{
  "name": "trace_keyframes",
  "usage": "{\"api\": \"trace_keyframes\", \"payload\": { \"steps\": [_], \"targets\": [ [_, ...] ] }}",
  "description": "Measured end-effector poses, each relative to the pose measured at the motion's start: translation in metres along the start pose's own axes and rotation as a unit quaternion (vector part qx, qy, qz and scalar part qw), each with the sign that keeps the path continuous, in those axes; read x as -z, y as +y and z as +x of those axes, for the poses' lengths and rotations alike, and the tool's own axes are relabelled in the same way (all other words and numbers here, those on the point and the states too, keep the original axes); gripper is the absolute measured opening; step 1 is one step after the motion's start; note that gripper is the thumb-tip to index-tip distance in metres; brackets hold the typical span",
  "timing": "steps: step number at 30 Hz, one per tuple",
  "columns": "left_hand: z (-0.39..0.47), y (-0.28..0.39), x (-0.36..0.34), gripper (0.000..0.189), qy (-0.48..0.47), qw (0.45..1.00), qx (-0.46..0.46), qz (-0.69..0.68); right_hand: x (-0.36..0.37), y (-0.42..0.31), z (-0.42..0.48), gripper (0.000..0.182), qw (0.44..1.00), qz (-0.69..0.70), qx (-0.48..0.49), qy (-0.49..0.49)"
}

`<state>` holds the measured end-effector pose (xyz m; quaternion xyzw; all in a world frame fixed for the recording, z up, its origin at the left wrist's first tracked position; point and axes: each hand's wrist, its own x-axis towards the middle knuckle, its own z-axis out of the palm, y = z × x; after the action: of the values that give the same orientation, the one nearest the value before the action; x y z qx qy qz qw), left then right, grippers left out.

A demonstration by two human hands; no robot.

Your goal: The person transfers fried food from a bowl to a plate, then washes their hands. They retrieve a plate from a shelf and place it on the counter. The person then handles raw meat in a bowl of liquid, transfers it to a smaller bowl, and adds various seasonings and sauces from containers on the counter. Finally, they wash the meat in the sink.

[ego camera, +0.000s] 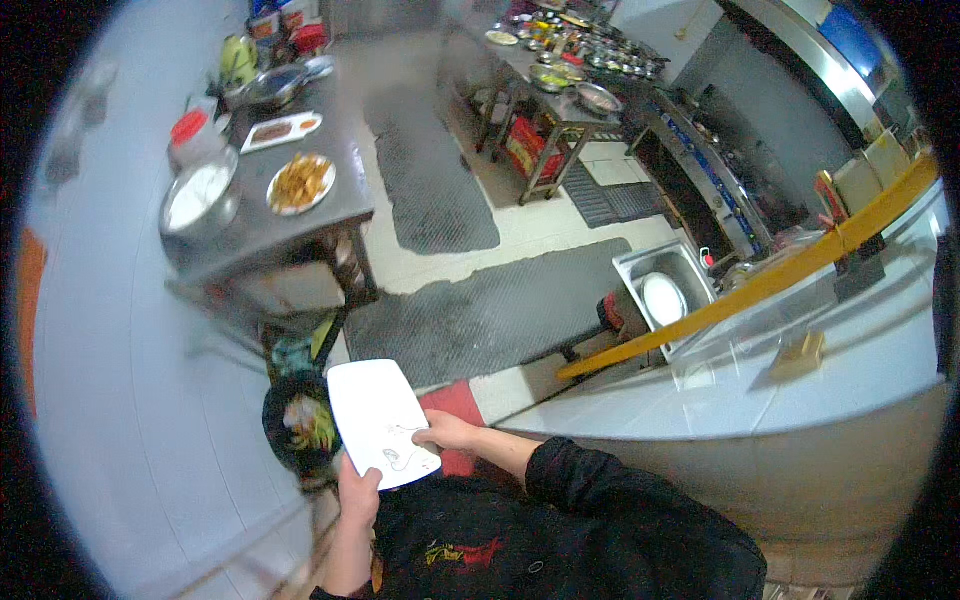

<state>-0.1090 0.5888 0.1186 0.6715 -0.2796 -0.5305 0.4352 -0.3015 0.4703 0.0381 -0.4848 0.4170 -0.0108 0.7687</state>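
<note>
A white rectangular plate (373, 409) with rounded corners is held out in front of my body. My left hand (358, 487) grips its lower left corner, thumb on top. On the right edge, my right hand (446, 433) has its thumb over the rim. Dark line markings and a few small specks show near the plate's lower end; no food lies on it. Just left of the plate, lower down, stands a black bin (279, 427) with green and pale scraps inside. My fingers under the plate are hidden.
A steel table (330, 187) at the left bears a plate of fried food (301, 184), a white tray (281, 132) and a large metal bowl (201, 199). A steel sink (626, 262) holds a white plate (664, 298). Dark mats (495, 315) cover the floor. A yellow-edged partition (750, 289) stands right.
</note>
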Motion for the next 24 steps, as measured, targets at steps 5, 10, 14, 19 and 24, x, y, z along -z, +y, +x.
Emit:
{"api": "trace_keyframes", "payload": {
  "steps": [5,10,14,19,24],
  "targets": [
    [0.145,0.074,-0.037,0.064,-0.032,0.981,0.029,-0.191,0.121,-0.098,0.057,0.035,0.99,-0.034,0.122,0.066],
    [0.314,0.157,-0.113,0.066,-0.112,0.976,0.022,-0.187,0.296,-0.181,0.059,0.039,0.98,-0.02,-0.001,0.199],
    [0.45,0.252,-0.189,0.055,-0.163,0.967,0.031,-0.193,0.419,-0.208,0.041,0.034,0.926,0.192,0.025,0.323],
    [0.624,0.361,-0.265,0.052,-0.199,0.972,0.021,-0.126,0.545,-0.226,0.049,0.026,0.846,0.351,0.021,0.4],
    [0.781,0.453,-0.331,0.051,-0.197,0.974,-0.022,-0.113,0.706,-0.26,0.117,0.022,0.801,0.393,0.032,0.45]
  ]
}}
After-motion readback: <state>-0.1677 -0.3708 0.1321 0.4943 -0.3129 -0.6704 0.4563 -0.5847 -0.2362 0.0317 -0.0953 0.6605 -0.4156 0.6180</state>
